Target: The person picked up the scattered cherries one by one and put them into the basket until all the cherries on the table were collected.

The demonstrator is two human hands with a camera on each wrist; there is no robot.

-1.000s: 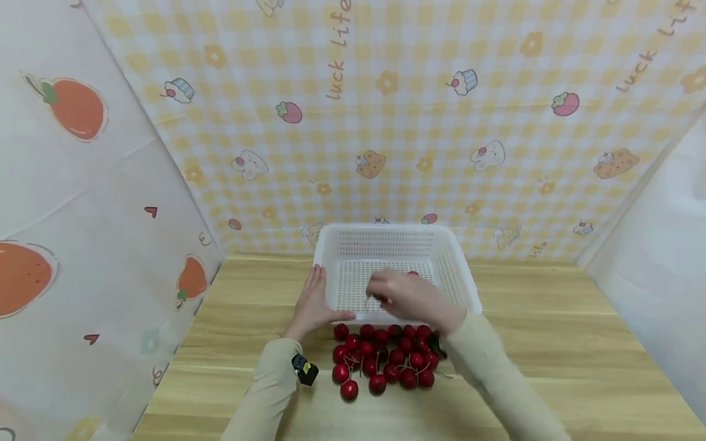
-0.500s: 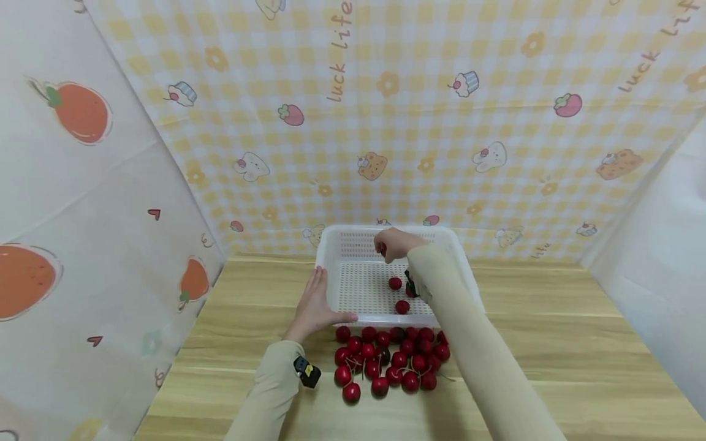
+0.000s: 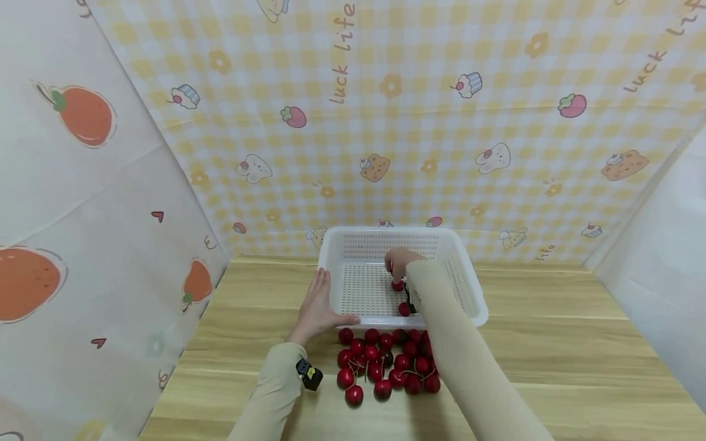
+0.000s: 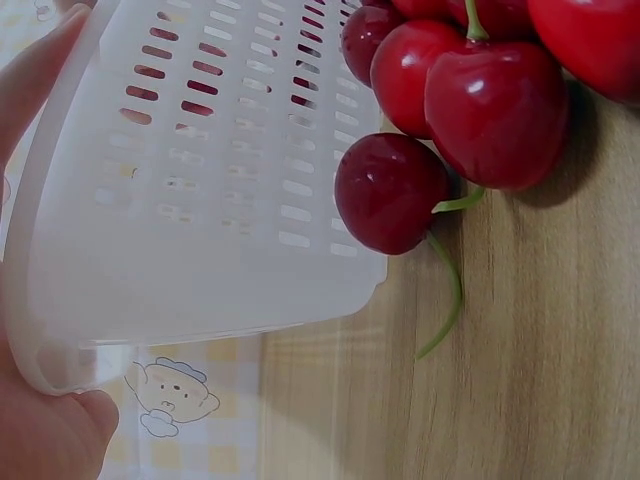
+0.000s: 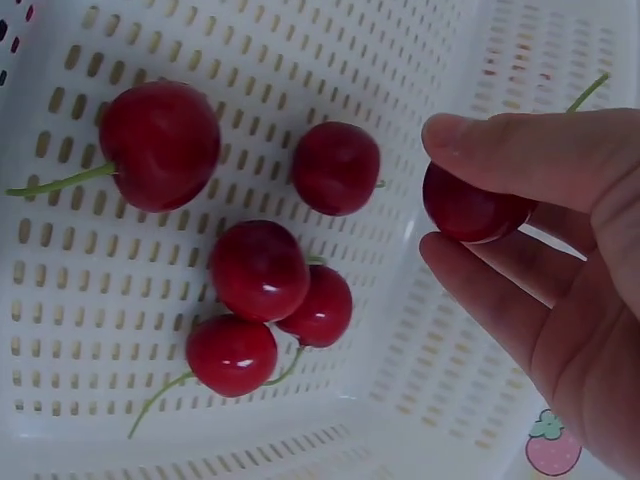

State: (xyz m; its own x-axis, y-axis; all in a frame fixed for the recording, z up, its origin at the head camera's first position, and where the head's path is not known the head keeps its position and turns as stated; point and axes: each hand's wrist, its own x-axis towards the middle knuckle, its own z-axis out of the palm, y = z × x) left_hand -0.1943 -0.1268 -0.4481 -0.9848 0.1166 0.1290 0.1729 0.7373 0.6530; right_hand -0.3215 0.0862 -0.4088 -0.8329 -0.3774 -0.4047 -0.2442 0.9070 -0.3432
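A white perforated plastic basket stands on the table. My left hand rests on its near left corner, fingers straight along the left side and thumb along the front rim; the left wrist view shows the hand against the rim. My right hand is over the basket's inside. Between thumb and fingers it pinches a dark red cherry with a green stem. Several cherries lie on the basket floor, partly hidden by the right arm in the head view.
Several stemmed cherries lie on the wooden table in front of the basket, close to its front wall. Behind it hangs a yellow checked cloth; a white printed cloth hangs at the left.
My right hand has gone from the basket's front part to its back wall, then come down and a little forward. My left hand keeps its place on the corner.
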